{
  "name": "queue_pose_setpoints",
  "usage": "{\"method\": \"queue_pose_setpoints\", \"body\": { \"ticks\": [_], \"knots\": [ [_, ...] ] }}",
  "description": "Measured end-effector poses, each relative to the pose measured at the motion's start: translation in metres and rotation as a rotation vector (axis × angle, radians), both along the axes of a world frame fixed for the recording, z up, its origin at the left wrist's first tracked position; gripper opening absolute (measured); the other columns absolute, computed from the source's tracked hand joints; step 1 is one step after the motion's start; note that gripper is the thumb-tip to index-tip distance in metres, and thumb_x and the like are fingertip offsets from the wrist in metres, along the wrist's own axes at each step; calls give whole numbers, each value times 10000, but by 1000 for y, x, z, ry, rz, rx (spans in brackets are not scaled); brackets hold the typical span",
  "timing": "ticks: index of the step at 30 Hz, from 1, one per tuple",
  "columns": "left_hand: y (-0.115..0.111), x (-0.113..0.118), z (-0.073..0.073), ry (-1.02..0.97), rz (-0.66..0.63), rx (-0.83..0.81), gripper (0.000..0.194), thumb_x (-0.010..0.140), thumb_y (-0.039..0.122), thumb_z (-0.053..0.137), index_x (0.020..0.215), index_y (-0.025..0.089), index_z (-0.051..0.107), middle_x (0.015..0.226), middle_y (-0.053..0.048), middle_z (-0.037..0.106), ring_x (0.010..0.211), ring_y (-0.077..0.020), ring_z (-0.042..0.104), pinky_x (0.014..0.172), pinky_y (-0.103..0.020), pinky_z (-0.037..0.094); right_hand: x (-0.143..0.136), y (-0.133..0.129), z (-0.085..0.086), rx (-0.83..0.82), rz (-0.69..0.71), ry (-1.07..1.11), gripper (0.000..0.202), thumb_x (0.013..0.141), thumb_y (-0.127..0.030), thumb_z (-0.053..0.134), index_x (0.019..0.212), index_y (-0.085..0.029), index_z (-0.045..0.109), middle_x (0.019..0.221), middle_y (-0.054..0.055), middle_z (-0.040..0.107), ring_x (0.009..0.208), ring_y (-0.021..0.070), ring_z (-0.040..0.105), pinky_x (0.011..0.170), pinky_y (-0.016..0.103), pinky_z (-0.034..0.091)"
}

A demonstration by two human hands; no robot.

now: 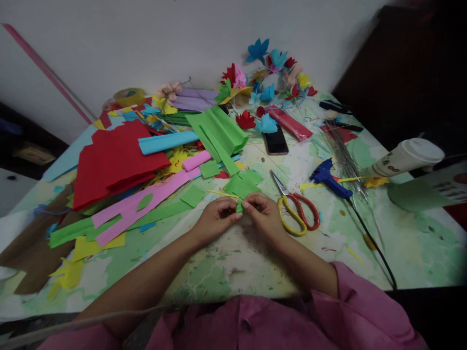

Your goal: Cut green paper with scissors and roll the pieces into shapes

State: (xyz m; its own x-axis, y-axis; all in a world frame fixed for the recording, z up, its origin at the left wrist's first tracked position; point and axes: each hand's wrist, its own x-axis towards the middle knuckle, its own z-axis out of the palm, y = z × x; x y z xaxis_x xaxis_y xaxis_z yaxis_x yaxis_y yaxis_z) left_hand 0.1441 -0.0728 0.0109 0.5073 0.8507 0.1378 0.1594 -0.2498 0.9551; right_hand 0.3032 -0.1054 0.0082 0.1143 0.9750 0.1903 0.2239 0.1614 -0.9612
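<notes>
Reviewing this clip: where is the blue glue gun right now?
In the head view, the blue glue gun lies on the table's right side, beyond the red-and-yellow-handled scissors and just left of the bundle of thin wires.

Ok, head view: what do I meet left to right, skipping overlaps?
Stack of red paper sheets → left hand → right hand → blue plastic glue gun → white lidded paper cup.

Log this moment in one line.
left hand, right hand: fingers on small green piece | scissors: right of hands | glue gun: right of scissors
</notes>
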Motion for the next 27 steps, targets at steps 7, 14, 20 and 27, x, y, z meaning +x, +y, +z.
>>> {"method": "queue_pose_setpoints", "body": {
  "ticks": [7,14,20,27],
  "knots": [
    [-2,0,1,21,1,-15,77,748,237,626,701,188,662,710,-29,608,688,-168,512,673,-258,381,-2,1,-5,-135,87,55,184,801,-335,528,746,-164,570,690,7,572,658,130,516,616,241,411],
    [-2,-3,0,45,56,-103,203,797,288,526,636,170,560,604,10,483,596,-135,434,579,-240,326,-4,-8,3,183,24,-331,241,803,-328,583,971,-164,529,903,58,568,822,178,516,738,299,421],
    [-2,-4,1,154,56,22,280,838,321,463,605,167,476,597,22,435,604,-126,408,581,-239,307,-5,-10,4,207,121,-474,182,822,-339,577,889,-175,535,858,64,564,835,200,504,732,317,408],
    [-3,-4,3,190,-23,180,288,864,341,470,651,158,532,611,10,505,625,-124,461,616,-241,354,-2,-7,5,121,91,-427,149,877,-244,467,793,-177,572,746,44,584,743,175,519,675,288,383]
  ]
}}
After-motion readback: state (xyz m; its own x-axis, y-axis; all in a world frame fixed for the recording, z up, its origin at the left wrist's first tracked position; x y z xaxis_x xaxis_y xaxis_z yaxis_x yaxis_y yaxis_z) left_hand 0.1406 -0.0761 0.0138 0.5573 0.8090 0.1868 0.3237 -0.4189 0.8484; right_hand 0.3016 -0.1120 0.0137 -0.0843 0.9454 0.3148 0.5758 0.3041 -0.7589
